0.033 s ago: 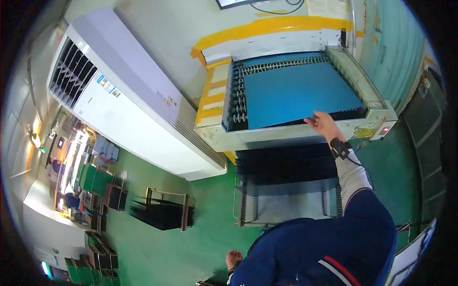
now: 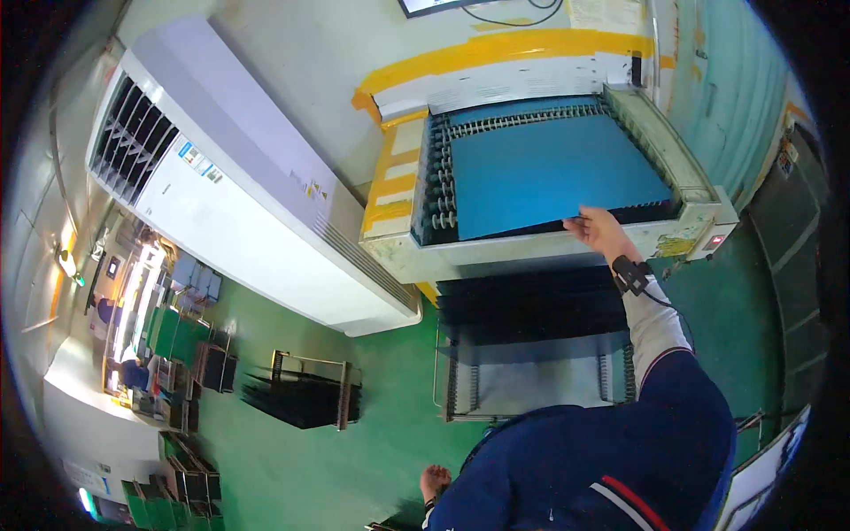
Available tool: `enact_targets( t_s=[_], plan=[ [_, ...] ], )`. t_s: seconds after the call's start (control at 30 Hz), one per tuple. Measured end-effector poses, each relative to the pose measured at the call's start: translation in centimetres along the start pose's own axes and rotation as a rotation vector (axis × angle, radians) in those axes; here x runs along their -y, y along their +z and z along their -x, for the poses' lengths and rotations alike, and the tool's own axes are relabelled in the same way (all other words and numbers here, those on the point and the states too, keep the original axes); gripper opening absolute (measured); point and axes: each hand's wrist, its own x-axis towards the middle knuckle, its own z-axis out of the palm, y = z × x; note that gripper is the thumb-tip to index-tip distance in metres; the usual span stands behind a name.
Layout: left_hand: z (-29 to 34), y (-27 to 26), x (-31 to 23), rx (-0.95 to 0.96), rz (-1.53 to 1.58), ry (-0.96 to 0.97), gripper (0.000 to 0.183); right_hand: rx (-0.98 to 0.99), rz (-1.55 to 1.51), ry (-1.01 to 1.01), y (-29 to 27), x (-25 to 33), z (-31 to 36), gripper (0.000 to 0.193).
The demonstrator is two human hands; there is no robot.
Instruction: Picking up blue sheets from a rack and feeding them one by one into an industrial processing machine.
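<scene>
A flat blue sheet (image 2: 558,168) lies over the rollers of a roller conveyor machine (image 2: 443,252). My right hand (image 2: 598,232) reaches out to the sheet's near edge and pinches it between thumb and fingers, close to the right corner. Below, at my left side, hangs my left hand (image 2: 434,480); its fingers are curled in and nothing shows in them. Under the machine's front stands a wire rack (image 2: 478,416) with several dark sheets (image 2: 531,310) in it.
A tall white air conditioner (image 2: 239,212) stands left of the machine. On the green floor (image 2: 292,478) sits another rack of dark sheets (image 2: 305,398). A lit switch (image 2: 717,240) is at the machine's right corner. Farther left are more racks (image 2: 215,367) and a person (image 2: 133,373).
</scene>
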Motion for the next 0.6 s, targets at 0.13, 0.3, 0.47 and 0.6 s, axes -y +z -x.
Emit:
enact_targets(
  t_s=[0.13, 0.3, 0.47, 0.6],
  plan=[
    [1.1, 1.4, -0.3, 0.161, -0.129, -0.025, 0.024, -0.080, 0.148, 0.198, 1.3, 0.9, 0.1, 0.026],
    [0.6, 1.0, -0.2, 0.232, -0.135, 0.053, 0.022, -0.160, 0.436, -0.068, 4.0, 1.8, 0.6, 0.027],
    [0.1, 2.1, -0.2, 0.058, 0.041, -0.042, 0.023, -0.304, 1.120, -0.609, 2.7, 0.5, -3.7, 0.025],
    [1.2, 4.1, 0.0, -0.124, 0.032, -0.005, 0.026, -0.387, 1.639, -0.810, 3.9, -0.4, -3.4, 0.033]
  ],
)
